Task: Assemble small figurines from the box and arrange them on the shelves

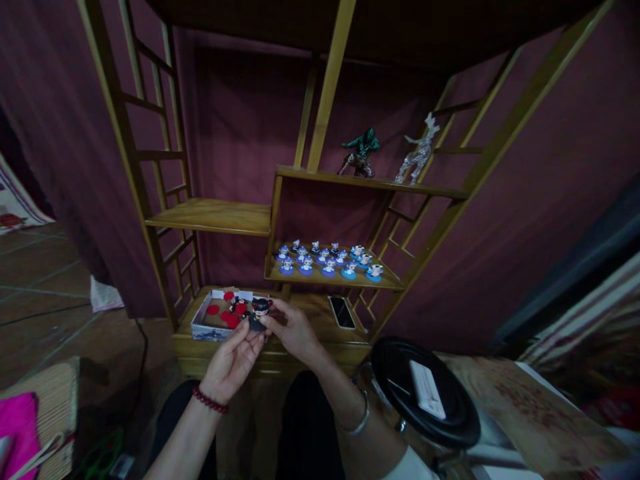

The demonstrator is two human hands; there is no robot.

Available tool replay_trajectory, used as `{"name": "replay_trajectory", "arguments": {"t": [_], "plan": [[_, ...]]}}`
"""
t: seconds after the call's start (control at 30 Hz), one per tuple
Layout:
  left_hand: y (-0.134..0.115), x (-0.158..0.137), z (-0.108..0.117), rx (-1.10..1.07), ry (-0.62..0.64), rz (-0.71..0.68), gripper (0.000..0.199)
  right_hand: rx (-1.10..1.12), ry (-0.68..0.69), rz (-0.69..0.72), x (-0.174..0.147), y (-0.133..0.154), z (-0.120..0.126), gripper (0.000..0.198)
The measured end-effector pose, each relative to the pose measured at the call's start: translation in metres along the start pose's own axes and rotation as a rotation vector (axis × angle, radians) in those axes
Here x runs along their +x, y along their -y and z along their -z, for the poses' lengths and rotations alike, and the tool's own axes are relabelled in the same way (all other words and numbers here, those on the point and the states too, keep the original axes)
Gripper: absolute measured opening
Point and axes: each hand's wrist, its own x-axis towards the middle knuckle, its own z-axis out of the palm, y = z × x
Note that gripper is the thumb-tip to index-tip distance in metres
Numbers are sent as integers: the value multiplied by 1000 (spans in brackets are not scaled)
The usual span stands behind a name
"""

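Between my hands is a small black-haired doll figurine [261, 307] on a dark round base. My left hand [239, 352], palm turned up, grips the base from below. From the right side, my right hand [293, 328] closes its fingers on the same figurine. Just behind and to the left stands a low open box [200, 319] on the bottom shelf. Inside it lie red discs [231, 319] and more dark figurine pieces. On the shelf above, several small figurines [329, 267] on purple, blue and dark bases stand in rows.
A phone [342, 312] lies on the bottom shelf right of my hands. Higher up stand a green figure [361, 152] and a clear deer figure [419, 152]. A black round stool [425, 390] bearing a white packet [427, 389] is at my right. A woven seat [55, 400] is lower left.
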Motion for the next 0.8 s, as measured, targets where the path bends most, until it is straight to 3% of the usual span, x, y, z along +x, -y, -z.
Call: {"name": "replay_trajectory", "arguments": {"t": [0.13, 0.33, 0.8], "plan": [[-1, -3, 2, -17, -4, -12, 16, 3, 21, -28, -1, 1, -2, 17], [-3, -10, -1, -57, 8, 11, 20, -4, -20, -35, -3, 11, -4, 36], [0, -42, -8, -54, 24, 23, 16, 51, -24, -11, -25, 34, -8, 28]]}}
